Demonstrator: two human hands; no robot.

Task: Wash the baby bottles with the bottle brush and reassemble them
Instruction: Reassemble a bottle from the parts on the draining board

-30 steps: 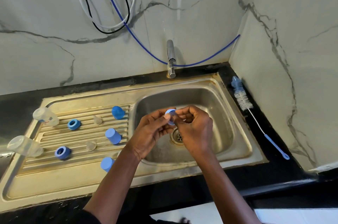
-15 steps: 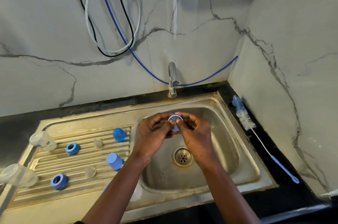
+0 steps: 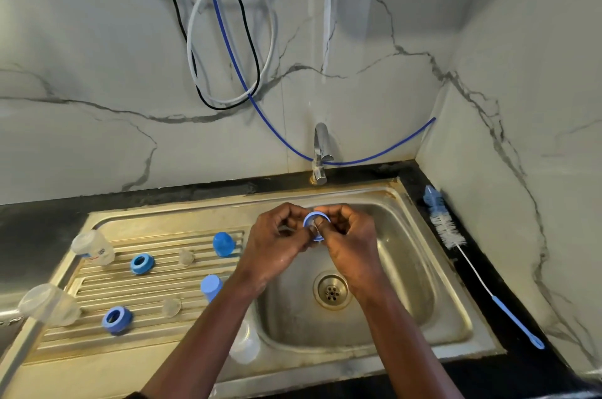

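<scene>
Over the sink basin [image 3: 407, 268], my left hand [image 3: 277, 248] and my right hand [image 3: 351, 245] both pinch one blue bottle collar ring [image 3: 316, 225], its opening facing me. A fingertip presses inside the ring. On the drainboard [image 3: 97, 349] lie two clear bottles [image 3: 93, 248] [image 3: 49, 304], two more blue rings [image 3: 141, 263] [image 3: 116, 320], two clear nipples [image 3: 186, 257] [image 3: 171, 306] and two blue caps [image 3: 223, 244] [image 3: 211, 286]. A third clear bottle [image 3: 244, 346] lies under my left forearm. The bottle brush [image 3: 446, 229] rests on the black counter at the right.
The tap [image 3: 320, 154] stands behind the basin, no water running. Hoses and cables [image 3: 228, 40] hang on the marble wall above. The drain [image 3: 332, 291] sits in the basin below my hands. A marble side wall closes off the right.
My head has tilted up, so the sink sits lower in view. Both hands have kept hold of the blue ring and turned its opening toward me.
</scene>
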